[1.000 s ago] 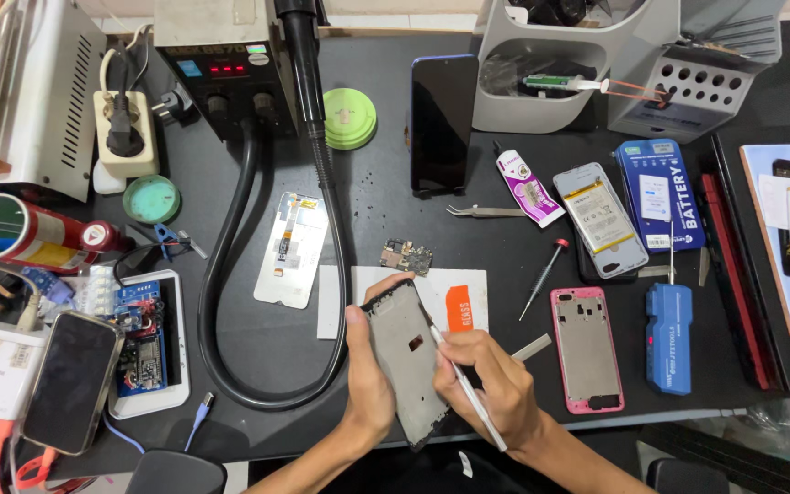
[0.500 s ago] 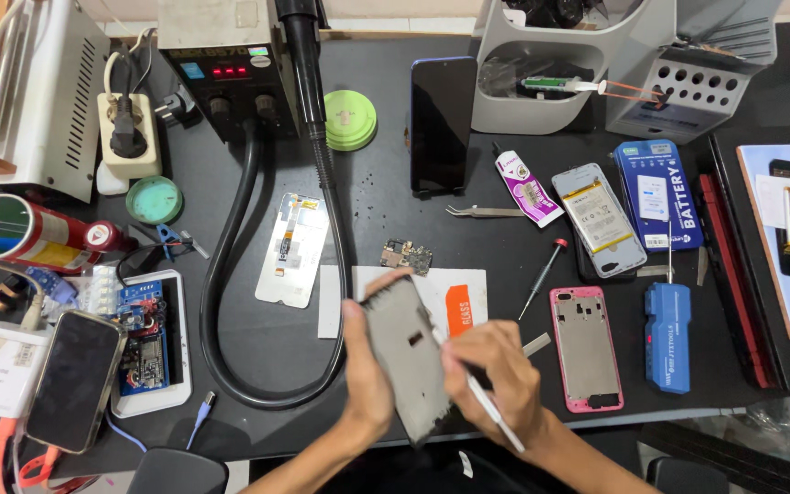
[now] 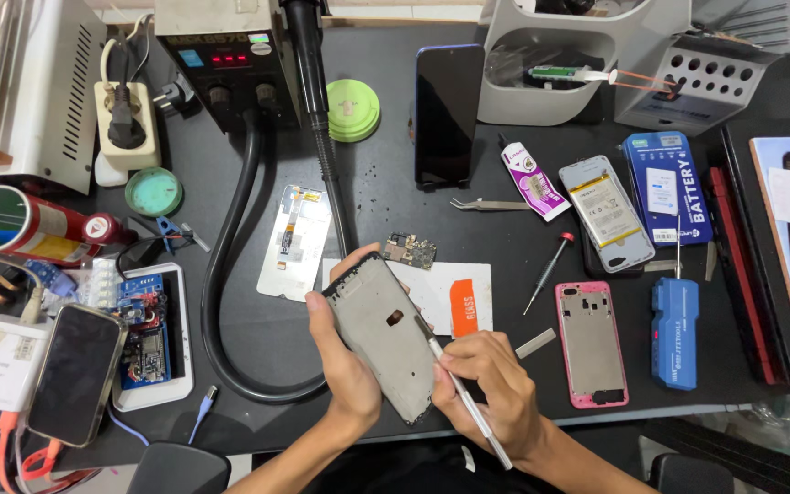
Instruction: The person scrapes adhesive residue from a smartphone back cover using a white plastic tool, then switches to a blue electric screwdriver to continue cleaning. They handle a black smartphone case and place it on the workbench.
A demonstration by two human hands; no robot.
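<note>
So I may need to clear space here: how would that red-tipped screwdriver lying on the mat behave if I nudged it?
The screwdriver is thin with a round-looking shaft, so it would probably roll rather than slide. It looks light, so a small nudge should shift it. It lies beside the pink phone frame, which might stop it.

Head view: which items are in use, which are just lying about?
In use: grey phone frame in left hand; thin metal tool in right hand.
Lying about: pink frame, red screwdriver, tweezers, small circuit board, blue tool.
</note>
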